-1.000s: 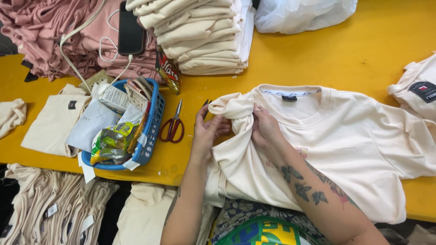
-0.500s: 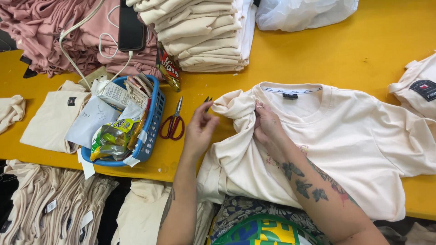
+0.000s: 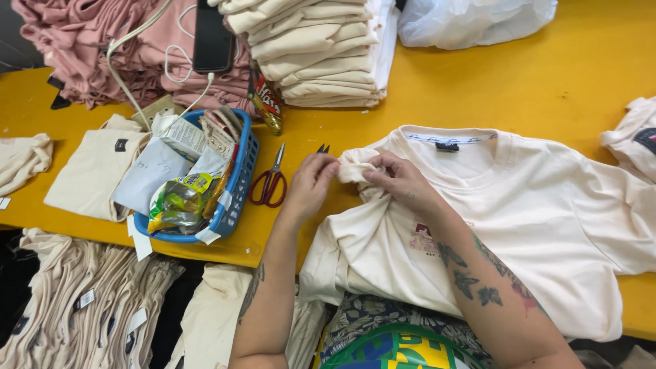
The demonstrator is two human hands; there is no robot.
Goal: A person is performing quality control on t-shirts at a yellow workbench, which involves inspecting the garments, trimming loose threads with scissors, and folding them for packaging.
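A cream T-shirt lies spread on the yellow table, neck away from me. My left hand pinches the bunched sleeve of the T-shirt and also holds small dark snips, whose tips stick out above my fingers. My right hand grips the same bunched fabric from the right. Both hands meet at the shirt's left shoulder.
Red-handled scissors lie left of my hands. A blue basket holds paper tags and a snack packet. Folded cream shirts are stacked at the back, pink garments with a phone at back left, a white plastic bag at back right.
My hands have stayed on the bunched sleeve, shifting the fabric a little between the fingers. The view has drifted slightly.
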